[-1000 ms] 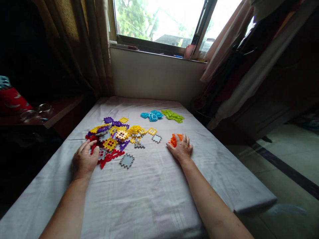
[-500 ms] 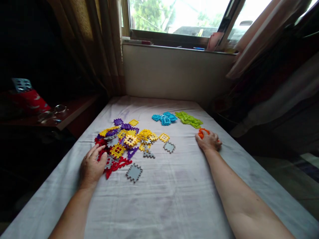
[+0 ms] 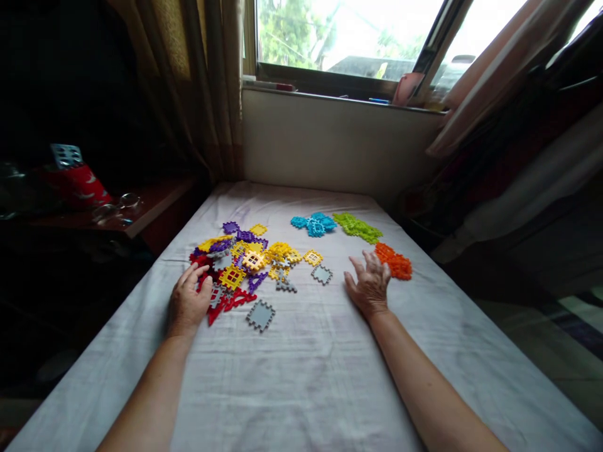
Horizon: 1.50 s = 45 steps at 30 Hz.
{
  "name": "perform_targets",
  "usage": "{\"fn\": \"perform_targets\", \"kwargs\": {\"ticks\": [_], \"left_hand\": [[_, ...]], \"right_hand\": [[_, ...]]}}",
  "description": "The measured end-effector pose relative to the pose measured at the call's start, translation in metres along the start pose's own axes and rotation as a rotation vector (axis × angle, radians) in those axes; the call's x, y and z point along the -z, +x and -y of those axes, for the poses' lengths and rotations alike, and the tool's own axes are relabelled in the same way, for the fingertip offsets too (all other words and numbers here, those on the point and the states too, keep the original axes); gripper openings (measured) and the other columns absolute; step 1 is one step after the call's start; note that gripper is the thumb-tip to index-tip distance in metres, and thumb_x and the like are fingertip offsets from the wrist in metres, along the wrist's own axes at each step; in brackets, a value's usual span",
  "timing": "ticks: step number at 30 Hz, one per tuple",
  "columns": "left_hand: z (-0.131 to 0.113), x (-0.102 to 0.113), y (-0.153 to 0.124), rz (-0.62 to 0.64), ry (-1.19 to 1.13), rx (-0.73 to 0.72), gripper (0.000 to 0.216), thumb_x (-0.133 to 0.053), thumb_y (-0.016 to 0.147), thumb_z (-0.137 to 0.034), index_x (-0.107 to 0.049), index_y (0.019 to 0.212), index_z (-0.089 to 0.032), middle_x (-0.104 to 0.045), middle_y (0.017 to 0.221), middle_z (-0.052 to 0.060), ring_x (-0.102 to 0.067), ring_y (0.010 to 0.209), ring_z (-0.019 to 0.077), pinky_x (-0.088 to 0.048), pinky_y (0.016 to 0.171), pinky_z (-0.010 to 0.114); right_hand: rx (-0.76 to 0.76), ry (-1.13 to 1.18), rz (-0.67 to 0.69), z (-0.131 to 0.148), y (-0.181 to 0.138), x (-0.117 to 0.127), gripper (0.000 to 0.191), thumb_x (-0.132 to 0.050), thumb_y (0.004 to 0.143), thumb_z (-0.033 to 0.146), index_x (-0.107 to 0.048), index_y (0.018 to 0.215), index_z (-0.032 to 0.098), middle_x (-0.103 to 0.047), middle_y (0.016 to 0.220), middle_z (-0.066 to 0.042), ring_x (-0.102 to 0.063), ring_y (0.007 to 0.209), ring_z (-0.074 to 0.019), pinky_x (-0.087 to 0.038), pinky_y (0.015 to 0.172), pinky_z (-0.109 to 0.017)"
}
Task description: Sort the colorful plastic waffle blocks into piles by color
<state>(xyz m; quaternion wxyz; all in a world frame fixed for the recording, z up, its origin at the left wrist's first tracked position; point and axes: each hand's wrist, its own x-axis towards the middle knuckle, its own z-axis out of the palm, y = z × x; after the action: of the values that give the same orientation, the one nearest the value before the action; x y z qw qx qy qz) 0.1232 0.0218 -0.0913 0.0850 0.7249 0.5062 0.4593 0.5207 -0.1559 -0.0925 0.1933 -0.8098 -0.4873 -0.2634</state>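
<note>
A mixed heap of flat plastic tiles (image 3: 240, 260), yellow, purple, red and grey, lies on a white sheet (image 3: 301, 370). My left hand (image 3: 187, 301) rests open at the heap's near left edge, fingers touching red tiles. My right hand (image 3: 369, 284) lies open on the sheet with fingers spread, holding nothing, just left of a small orange pile (image 3: 394, 262). Farther back sit a blue pile (image 3: 313, 223) and a green pile (image 3: 358, 227). Loose grey tiles (image 3: 260, 315) lie in front of the heap.
A wall and a window sill (image 3: 339, 97) close off the far end. Curtains hang at both sides. A dark side shelf (image 3: 117, 216) at the left holds glass objects and a red item. The sheet's right edge drops to the floor.
My right hand pushed the orange tiles to the right beside the green pile, let go and drew back left, now open. My left hand stayed at the heap.
</note>
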Motion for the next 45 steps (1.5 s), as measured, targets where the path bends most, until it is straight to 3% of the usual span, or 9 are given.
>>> {"fn": "perform_targets", "kwargs": {"ticks": [4, 10, 45], "left_hand": [[-0.001, 0.002, 0.004, -0.072, -0.037, -0.006, 0.032, -0.051, 0.084, -0.036, -0.070, 0.102, -0.019, -0.070, 0.115, 0.013, -0.063, 0.117, 0.0268, -0.046, 0.109, 0.043], [-0.002, 0.006, 0.010, -0.175, -0.065, 0.059, 0.029, -0.050, 0.083, -0.032, -0.069, 0.100, -0.019, -0.071, 0.113, 0.013, -0.065, 0.114, 0.0246, -0.047, 0.107, 0.042], [-0.001, 0.007, 0.015, -0.155, -0.073, 0.134, 0.029, -0.053, 0.083, -0.031, -0.069, 0.102, -0.017, -0.069, 0.122, 0.015, -0.064, 0.117, 0.0253, -0.045, 0.110, 0.044]], "right_hand": [[0.004, 0.030, 0.074, 0.029, -0.020, 0.018, 0.042, -0.047, 0.091, 0.037, -0.063, 0.128, 0.024, -0.049, 0.146, -0.013, -0.036, 0.139, -0.0317, -0.024, 0.113, -0.049], [-0.083, 0.057, 0.119, 0.034, -0.024, 0.027, 0.041, -0.046, 0.090, 0.033, -0.065, 0.125, 0.022, -0.054, 0.142, -0.013, -0.041, 0.134, -0.0310, -0.030, 0.110, -0.047], [-0.144, 0.154, 0.179, 0.030, -0.023, 0.022, 0.039, -0.046, 0.090, 0.032, -0.067, 0.121, 0.021, -0.058, 0.139, -0.013, -0.045, 0.131, -0.0296, -0.033, 0.109, -0.044]]}}
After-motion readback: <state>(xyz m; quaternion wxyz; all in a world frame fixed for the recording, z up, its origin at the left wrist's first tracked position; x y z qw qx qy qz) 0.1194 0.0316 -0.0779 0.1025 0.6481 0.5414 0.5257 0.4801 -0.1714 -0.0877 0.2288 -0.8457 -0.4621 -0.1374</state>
